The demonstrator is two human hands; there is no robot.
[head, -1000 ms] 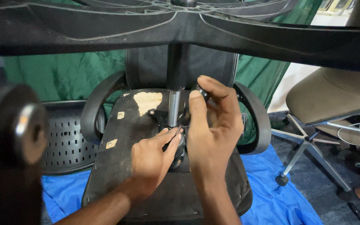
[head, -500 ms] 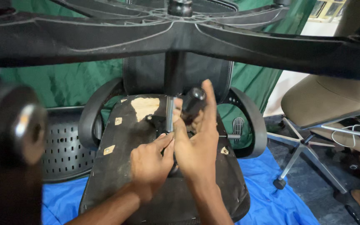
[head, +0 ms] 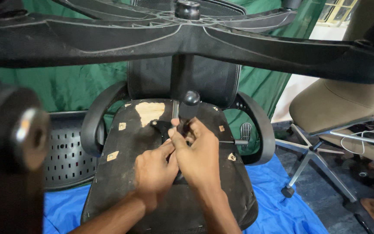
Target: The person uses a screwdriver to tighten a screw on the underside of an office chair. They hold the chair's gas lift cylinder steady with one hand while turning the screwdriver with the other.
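I see my right hand [head: 198, 158] gripping the knobbed lever [head: 190, 104] at mid-seat [head: 122, 173], left hand [head: 154, 173] pinching beside it, on what seems the mechanism; base [head: 187, 39] crowds overhead, armrests [head: 256, 130] flank.

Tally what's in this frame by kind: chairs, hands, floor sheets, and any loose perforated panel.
Office chairs: 2, the upturned black chair under the hands and a beige chair at right.
Hands: 2, the left hand and the right hand, both at the black lever under the seat.
Blue sheets: 1.
Perforated black panels: 1.
Total: 6
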